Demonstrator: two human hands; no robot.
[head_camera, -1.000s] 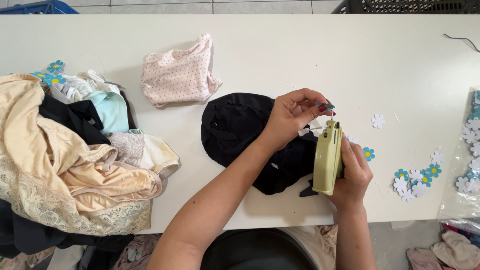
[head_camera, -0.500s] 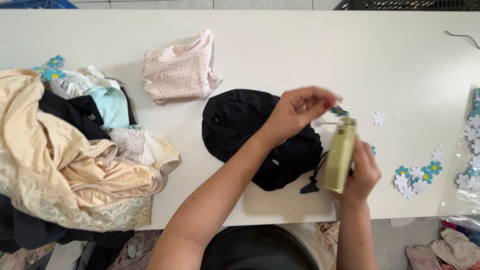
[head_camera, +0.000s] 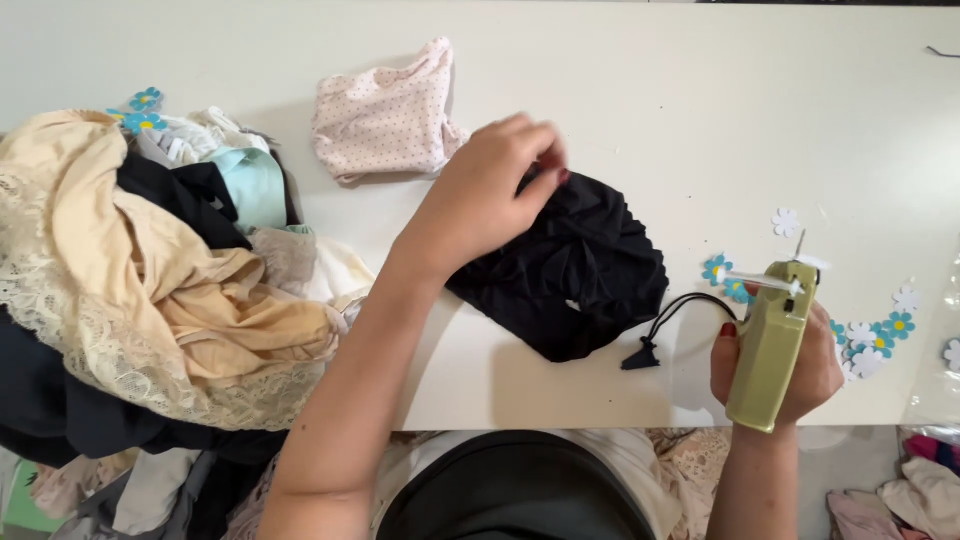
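Left hand (head_camera: 490, 195) reaches over the crumpled black fabric garment (head_camera: 575, 270), fingers curled together and pinching at its upper edge; the fingertips are blurred, so how much cloth they hold is not clear. Right hand (head_camera: 775, 360) is wrapped around the grip of a pale green plastic tagging gun (head_camera: 772, 340), held upright off the white bench (head_camera: 640, 100) near its front edge, needle pointing away from the person. A black cord loop (head_camera: 672, 320) hangs from the gun toward the garment.

The black garment lies mid-bench, just left of the gun and apart from it. Just beyond it sits a folded pink dotted cotton garment (head_camera: 388, 115). Blue and white flower-shaped paper tags (head_camera: 880, 335) are scattered along the right end of the bench, some close behind the gun. A heap of mixed clothing, cream lace uppermost (head_camera: 130, 290), fills the left end.

Judgement on technique: pinch a single seam or label layer, pull it taut and flat, keep the fingertips clear of the needle line, and bring cloth to the gun squarely.
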